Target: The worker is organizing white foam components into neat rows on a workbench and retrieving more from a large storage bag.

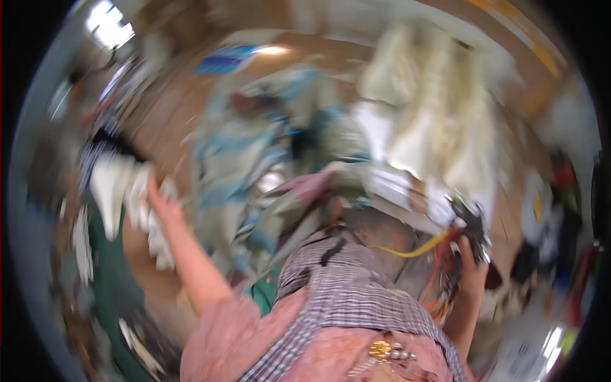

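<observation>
The whole picture is smeared by motion. My left hand [164, 205] reaches out to the left, closed around a bunch of white, soft-looking pieces [113, 190] with pointed ends; their exact kind is too blurred to tell. Over on the right, my right hand [472, 260] is by a dark, shiny metal hand tool [470, 223] and appears wrapped around it. A yellow hose [414, 253] runs toward that tool from beside my apron.
A crumpled pile of grey-green and blue plastic sheeting [242, 159] lies ahead. Long cream-white pieces [439, 108] lie over white boxes [407, 191] at the right. Red and orange cords [436, 280] hang near my right forearm. Cluttered goods line the left side.
</observation>
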The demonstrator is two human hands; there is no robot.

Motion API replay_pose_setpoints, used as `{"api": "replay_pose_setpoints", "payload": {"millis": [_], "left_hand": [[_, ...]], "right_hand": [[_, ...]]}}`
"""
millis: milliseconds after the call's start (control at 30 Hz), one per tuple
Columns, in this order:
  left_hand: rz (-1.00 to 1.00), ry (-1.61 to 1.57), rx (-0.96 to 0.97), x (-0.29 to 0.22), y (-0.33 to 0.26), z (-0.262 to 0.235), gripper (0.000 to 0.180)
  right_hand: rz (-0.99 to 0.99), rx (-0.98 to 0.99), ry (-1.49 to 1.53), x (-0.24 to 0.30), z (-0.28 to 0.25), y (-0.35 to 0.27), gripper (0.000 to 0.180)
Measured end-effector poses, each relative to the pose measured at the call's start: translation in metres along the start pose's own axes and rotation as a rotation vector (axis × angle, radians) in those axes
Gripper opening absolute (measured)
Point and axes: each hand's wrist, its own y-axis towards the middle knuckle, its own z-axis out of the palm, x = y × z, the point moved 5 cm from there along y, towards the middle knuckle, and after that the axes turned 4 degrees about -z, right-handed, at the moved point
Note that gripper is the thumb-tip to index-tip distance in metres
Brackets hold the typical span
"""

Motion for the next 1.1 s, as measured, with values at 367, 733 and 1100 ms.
{"api": "replay_pose_setpoints", "payload": {"millis": [367,733,1100], "left_hand": [[0.180,0.309,1.076,0.208,-0.244,0.421,0.033],[0.349,0.903,1.345,0.340,-0.436,0.532,0.022],[0.574,0.506,1.094,0.244,-0.315,0.539,0.014]], "right_hand": [[-0.092,-0.416,-0.077,-0.008,-0.087,-0.103,0.054],[-0.219,-0.548,0.143,0.032,-0.078,-0.103,0.058],[-0.071,-0.469,-0.056,0.009,-0.093,-0.072,0.056]]}}
